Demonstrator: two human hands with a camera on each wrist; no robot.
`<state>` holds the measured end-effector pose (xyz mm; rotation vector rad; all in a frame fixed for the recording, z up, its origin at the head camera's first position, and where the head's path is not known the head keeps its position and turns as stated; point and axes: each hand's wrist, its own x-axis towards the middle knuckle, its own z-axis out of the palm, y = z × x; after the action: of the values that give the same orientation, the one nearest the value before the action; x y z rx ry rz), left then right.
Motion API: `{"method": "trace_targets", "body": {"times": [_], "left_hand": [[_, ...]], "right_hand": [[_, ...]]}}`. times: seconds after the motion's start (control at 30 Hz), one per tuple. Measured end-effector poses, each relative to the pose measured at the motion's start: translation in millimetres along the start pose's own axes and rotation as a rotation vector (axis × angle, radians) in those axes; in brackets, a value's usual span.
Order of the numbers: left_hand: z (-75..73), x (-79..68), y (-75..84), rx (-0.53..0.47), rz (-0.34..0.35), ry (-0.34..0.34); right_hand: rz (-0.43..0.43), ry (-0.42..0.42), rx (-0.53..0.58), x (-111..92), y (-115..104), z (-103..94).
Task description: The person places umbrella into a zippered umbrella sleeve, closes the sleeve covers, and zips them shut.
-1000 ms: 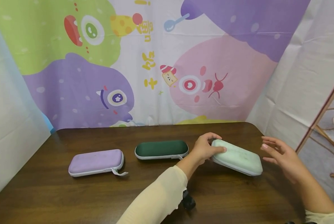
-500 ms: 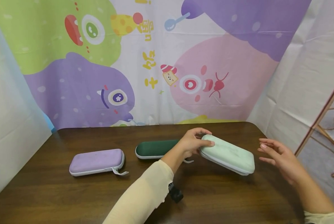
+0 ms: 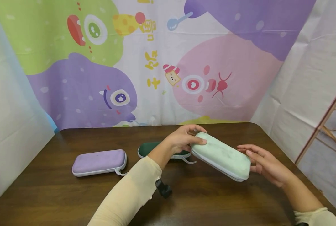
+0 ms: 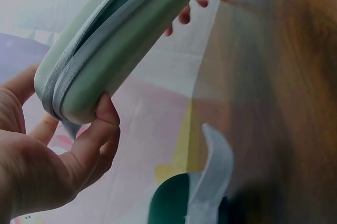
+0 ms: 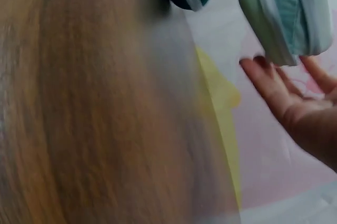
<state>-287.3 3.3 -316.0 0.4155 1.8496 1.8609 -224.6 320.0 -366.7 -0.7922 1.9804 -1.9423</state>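
A mint-green zip case (image 3: 221,155) is held up over the table, tilted with its right end lower. My left hand (image 3: 183,138) grips its left end between thumb and fingers. In the left wrist view a gap along the case's zip (image 4: 121,10) shows a darker green lining. At the other end is my right hand (image 3: 266,163), fingers extended around the case's end; whether they touch it is hard to tell. Behind the left hand a dark green zip case (image 3: 148,147) lies partly hidden. Farther left rests a lilac zip case (image 3: 98,161).
The brown wooden table (image 3: 199,204) carries the cases. A cartoon-printed curtain (image 3: 156,103) hangs along its back edge, with white cloth (image 3: 292,84) at the right. The dark green case's pull tab (image 3: 187,161) sticks out to the right.
My left hand has carried the mint-green case left and slightly up, covering more of the dark green case. My right hand has moved left to the case's right end.
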Motion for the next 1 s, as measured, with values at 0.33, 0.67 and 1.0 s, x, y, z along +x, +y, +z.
{"method": "trace_targets", "body": {"times": [0.33,0.67,1.0], "left_hand": [[-12.1,-9.7,18.0,0.1,0.008,-0.134],[-21.5,-8.6,21.0,0.089,-0.005,-0.077],[-10.6,1.7,10.3,-0.308,-0.036,0.229]], "right_hand": [[0.001,-0.196,0.133,6.3,5.7,24.6],[-0.013,-0.04,0.215,7.0,7.6,58.1],[-0.108,0.061,0.565,15.5,9.7,80.3]]}}
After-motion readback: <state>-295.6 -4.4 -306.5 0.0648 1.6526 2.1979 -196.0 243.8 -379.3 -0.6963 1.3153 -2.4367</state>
